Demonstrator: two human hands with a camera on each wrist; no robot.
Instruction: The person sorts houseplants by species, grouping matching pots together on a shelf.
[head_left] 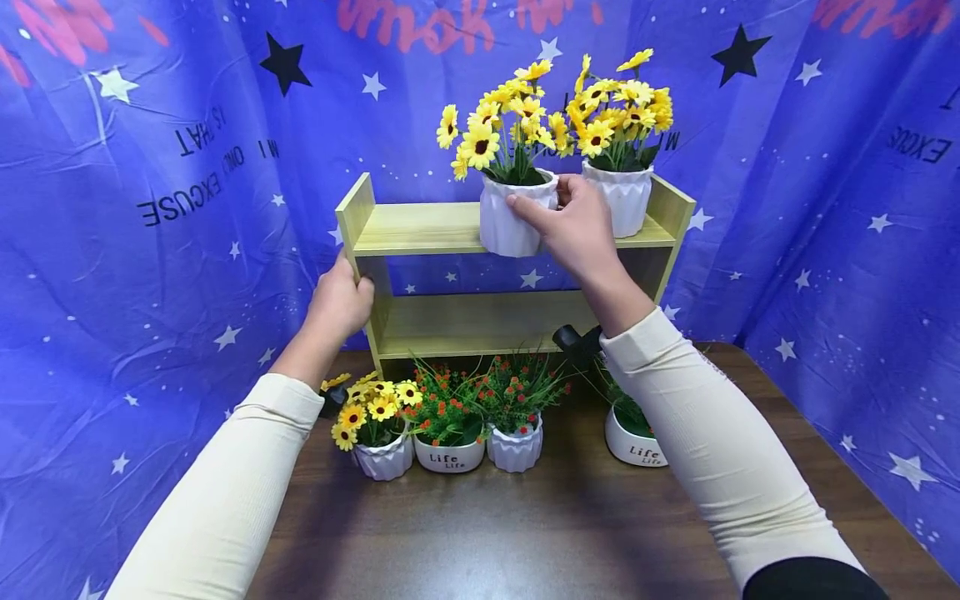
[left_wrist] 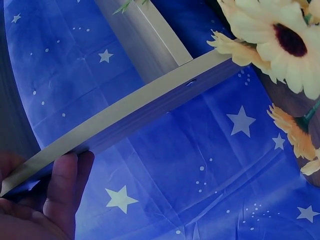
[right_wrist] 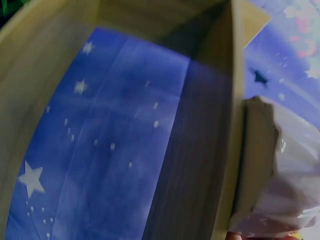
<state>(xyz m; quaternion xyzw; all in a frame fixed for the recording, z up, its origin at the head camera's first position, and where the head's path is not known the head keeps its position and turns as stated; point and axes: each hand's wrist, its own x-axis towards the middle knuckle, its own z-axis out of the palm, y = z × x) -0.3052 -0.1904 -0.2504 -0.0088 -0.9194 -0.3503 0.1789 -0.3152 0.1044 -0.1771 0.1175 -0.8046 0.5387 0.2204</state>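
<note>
My left hand (head_left: 337, 300) grips the left side panel of a two-tier wooden shelf (head_left: 420, 229). In the left wrist view, fingers (left_wrist: 62, 182) of that hand lie against the panel's edge. With thumb and fingers, my right hand (head_left: 585, 229) holds a white pleated flowerpot (head_left: 508, 221) of yellow daisies at the upper board. Its base reaches the board's front edge; in the right wrist view the pot (right_wrist: 295, 175) lies close against the board. Just right of it, a similar white pot (head_left: 628, 200) of yellow daisies stands on the same board, partly behind my hand.
Before the shelf, on the brown table (head_left: 480, 533), stand a yellow-daisy pot (head_left: 384, 460), an oval "Life" pot (head_left: 450, 457), and a pleated pot (head_left: 516, 448) with red-flowered greenery. Another "Life" pot (head_left: 633, 446) is partly covered by my right sleeve. Blue star-print curtain (head_left: 210, 275) surrounds the table.
</note>
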